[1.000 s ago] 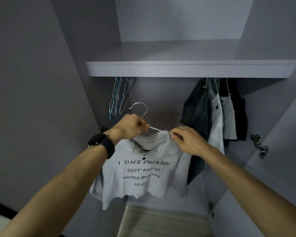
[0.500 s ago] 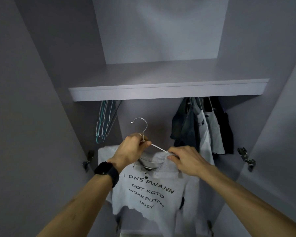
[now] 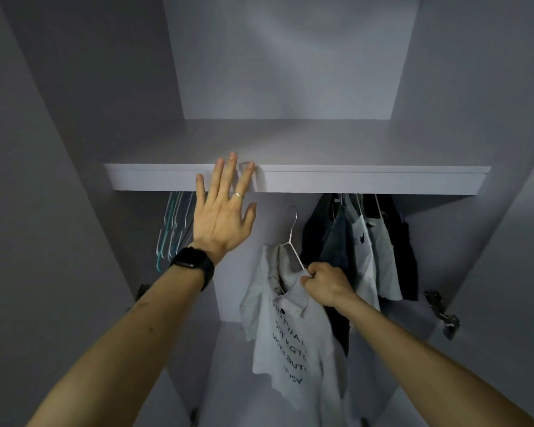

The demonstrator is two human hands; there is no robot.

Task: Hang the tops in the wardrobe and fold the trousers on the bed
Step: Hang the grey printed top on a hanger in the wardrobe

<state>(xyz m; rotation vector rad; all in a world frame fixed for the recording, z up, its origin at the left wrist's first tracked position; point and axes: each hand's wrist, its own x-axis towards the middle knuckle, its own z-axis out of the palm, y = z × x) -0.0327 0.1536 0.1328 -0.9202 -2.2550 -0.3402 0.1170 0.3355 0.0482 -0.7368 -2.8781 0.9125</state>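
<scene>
The right hand (image 3: pixel 326 285) is gripping, fingers closed, the collar of a pale grey top (image 3: pixel 290 331) together with the lower arm of a white hanger (image 3: pixel 293 238), and the top is dangling twisted under the middle of the shelf (image 3: pixel 352 180), turned partly edge-on. Black print is running down its front; only fragments are reading clearly, something like "WOKE,BUT" with "UUSY" below, and the upper lines are folding out of sight. The hanger's hook is pointing up just under the shelf's front edge; whether it is catching on a rail is not showing, since the shelf is hiding any rail. The left hand (image 3: pixel 225 208), wearing a ring and a dark watch (image 3: pixel 193 261) at the wrist, is spreading open with fingers apart, holding nothing, its fingertips overlapping the shelf's front edge; it may be touching the edge, though blur is making that unsure. Under the shelf's left end a bunch of bare hangers (image 3: pixel 174 226), teal and pale, is hanging. Under its right end several clothes (image 3: pixel 367 248) are hanging close together, dark ones and light ones, one light piece bearing a small black figure. The wardrobe (image 3: pixel 74 118) is showing plain grey panels in dim light, with a metal hinge (image 3: pixel 443 312) on the right wall.
</scene>
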